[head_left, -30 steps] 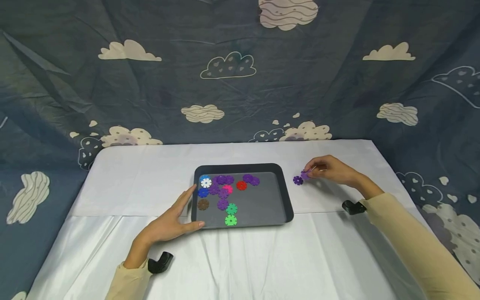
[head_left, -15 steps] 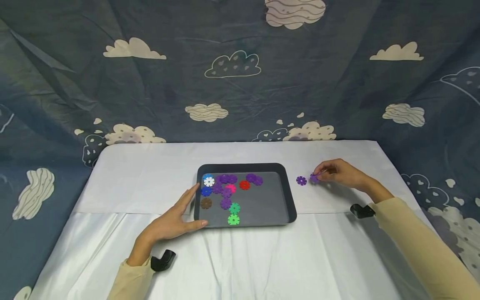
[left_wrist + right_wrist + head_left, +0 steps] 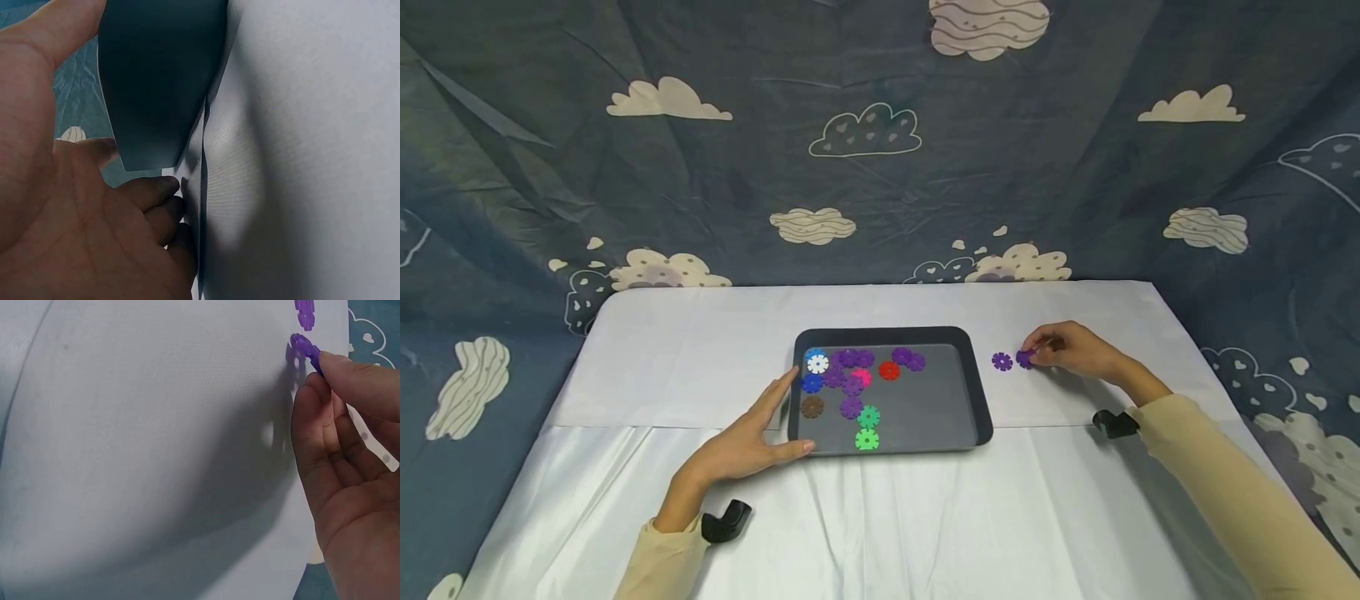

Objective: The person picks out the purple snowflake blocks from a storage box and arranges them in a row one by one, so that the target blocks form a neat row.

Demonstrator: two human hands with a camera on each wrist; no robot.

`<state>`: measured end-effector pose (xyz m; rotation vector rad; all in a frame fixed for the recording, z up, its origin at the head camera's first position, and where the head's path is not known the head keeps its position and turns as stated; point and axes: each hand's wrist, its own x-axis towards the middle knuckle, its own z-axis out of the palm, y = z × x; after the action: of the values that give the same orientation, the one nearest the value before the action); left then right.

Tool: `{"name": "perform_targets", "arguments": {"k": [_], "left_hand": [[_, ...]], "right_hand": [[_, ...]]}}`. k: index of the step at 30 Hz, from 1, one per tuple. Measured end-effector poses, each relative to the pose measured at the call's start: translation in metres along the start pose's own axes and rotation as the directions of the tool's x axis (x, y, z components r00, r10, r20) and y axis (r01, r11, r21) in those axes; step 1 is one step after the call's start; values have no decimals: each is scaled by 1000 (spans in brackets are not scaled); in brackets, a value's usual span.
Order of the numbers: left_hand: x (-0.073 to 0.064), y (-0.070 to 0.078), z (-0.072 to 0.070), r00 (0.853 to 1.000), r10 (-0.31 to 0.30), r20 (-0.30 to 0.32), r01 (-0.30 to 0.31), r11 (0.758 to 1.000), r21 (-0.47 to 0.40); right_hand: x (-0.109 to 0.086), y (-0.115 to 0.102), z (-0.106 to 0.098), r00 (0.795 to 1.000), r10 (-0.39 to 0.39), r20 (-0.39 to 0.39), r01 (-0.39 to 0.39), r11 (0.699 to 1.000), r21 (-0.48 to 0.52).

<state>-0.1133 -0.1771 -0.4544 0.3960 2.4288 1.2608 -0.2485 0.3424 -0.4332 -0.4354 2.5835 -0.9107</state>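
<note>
My right hand [image 3: 1071,350] pinches a purple notched plastic disc [image 3: 305,346] between thumb and fingertips, close over the white cloth right of the tray. Just left of it lies a second purple disc [image 3: 1002,362], flat on the cloth. The dark grey tray [image 3: 925,417] stands mid-table. My left hand [image 3: 737,446] is spread at its near left corner, with the thumb at the front rim and the index finger along the left rim. In the left wrist view, its other fingers [image 3: 159,190] lie loosely bent beside the tray's wall.
Inside the tray, mostly to the left, lie several purple discs [image 3: 851,407], a white disc [image 3: 817,364], a blue one [image 3: 812,382], a brown one [image 3: 812,407], a red one [image 3: 889,370] and green ones [image 3: 867,439]. A dark cloud-print curtain [image 3: 737,183] hangs behind the table.
My right hand has moved right with its purple disc, away from the disc lying on the cloth, then lowered it beside that one. The left hand stays at the tray.
</note>
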Motion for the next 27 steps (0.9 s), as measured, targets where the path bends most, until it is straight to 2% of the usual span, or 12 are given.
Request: {"name": "perform_targets", "arguments": {"k": [5,11,19,27], "left_hand": [[0,0,0,1000,2,-3,-2,1000,5],[0,-1,0,1000,7,-5,-7,1000,11],[0,-1,0,1000,20,-2,-20,1000,23],[-1,-1,1,1000,1,0,-1,1000,13]], "right_hand": [[4,-1,3,1000,17,-2,-17,1000,-7],[7,0,6,999,34,-14,-35,997,-63],[6,1,8,999,28,-36,-31,995,-92],[5,2,9,999,17,-50,-22,994,-105]]}}
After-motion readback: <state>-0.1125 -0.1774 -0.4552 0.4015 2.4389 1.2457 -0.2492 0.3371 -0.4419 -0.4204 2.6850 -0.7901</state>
